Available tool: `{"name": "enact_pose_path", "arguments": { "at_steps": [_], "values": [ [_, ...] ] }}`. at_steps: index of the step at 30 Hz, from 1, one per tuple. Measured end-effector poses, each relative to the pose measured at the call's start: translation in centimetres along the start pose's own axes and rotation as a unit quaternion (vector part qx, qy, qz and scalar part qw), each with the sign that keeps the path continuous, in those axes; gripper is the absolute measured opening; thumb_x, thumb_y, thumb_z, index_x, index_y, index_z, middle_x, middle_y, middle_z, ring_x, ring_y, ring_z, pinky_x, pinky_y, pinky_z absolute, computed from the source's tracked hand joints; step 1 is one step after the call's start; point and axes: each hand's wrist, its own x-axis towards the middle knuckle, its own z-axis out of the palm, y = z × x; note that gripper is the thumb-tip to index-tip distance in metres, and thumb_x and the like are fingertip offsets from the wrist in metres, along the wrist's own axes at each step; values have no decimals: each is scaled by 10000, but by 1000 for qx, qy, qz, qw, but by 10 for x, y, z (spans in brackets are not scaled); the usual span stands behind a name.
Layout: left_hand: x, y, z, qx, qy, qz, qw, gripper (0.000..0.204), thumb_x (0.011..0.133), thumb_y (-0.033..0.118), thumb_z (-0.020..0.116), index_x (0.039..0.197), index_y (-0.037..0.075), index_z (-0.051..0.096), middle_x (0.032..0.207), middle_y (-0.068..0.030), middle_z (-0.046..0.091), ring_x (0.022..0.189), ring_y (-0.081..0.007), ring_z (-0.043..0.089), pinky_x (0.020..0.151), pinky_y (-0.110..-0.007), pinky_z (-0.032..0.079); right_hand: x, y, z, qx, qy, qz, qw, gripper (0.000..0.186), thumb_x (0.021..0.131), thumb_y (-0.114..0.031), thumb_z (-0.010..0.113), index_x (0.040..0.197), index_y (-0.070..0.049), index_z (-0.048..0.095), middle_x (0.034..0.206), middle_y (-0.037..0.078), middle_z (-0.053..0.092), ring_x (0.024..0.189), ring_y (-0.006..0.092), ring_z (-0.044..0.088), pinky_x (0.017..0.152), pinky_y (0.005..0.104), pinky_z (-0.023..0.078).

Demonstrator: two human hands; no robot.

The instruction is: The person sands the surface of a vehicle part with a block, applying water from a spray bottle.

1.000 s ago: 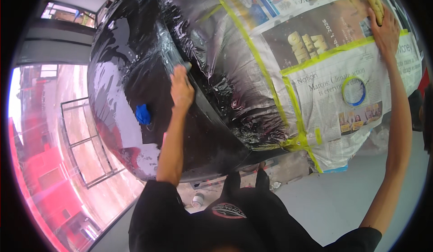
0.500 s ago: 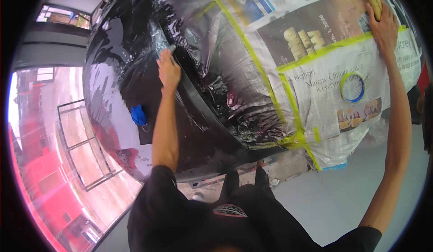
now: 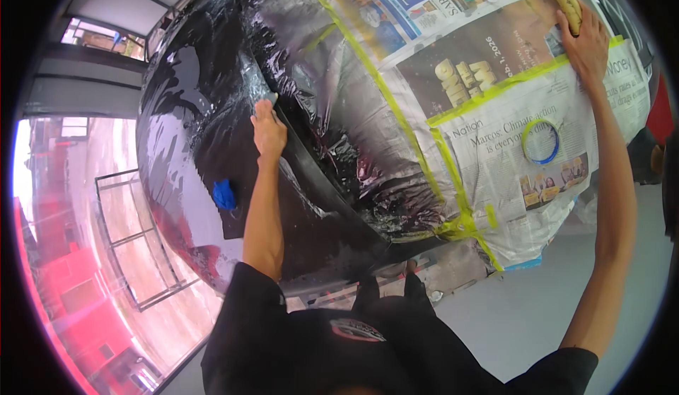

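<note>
My left hand (image 3: 269,133) is closed against the wet dark car panel (image 3: 304,253). A small pale edge shows at its fingertips, too little to name what it holds. Around it lie whitish smears on black and grey paint. Over to the right, my right hand (image 3: 588,48) rests on the newspaper covering (image 3: 509,77), fingers spread. The end of a long tan tube-like thing (image 3: 564,0) lies between thumb and fingers, without a clear grip. A crumpled blue cloth-like piece (image 3: 224,195) sits on the panel, left of my left forearm.
Yellow masking tape (image 3: 396,105) borders the newspaper and the crumpled dark plastic sheet (image 3: 318,112). A yellow-and-blue ring, like a tape roll (image 3: 526,142), lies on the paper. At far left is a metal frame (image 3: 145,232). Grey floor (image 3: 481,324) shows below the car.
The view has shifted a little. My left hand sits slightly lower in the picture, still against the panel. My right hand stays on the newspaper beside the tan thing.
</note>
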Motion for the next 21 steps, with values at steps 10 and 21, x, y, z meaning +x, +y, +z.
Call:
{"name": "enact_pose_path", "arguments": {
  "at_steps": [10, 21],
  "values": [
    [16, 33, -31, -39, -95, -48, 993, 509, 968, 32, 529, 1475, -2, 486, 1567, -237, 453, 1462, -425, 415, 1224, -535, 314, 2, 7, -7, -5, 27, 8, 1000, 585, 1002, -542, 597, 1441, -158, 551, 1306, 123, 645, 1261, 363, 576, 1081, 485, 435],
    [-32, 20, -3, -44, -23, 26, 998, 591, 847, -56, 575, 1433, -16, 512, 1531, -216, 489, 1453, -407, 428, 1230, -552, 309, -2, 13, -10, -37, -8, 25, 999, 607, 1006, -568, 578, 1465, -173, 539, 1356, 126, 637, 1291, 361, 569, 1094, 481, 431]
  ]
}}
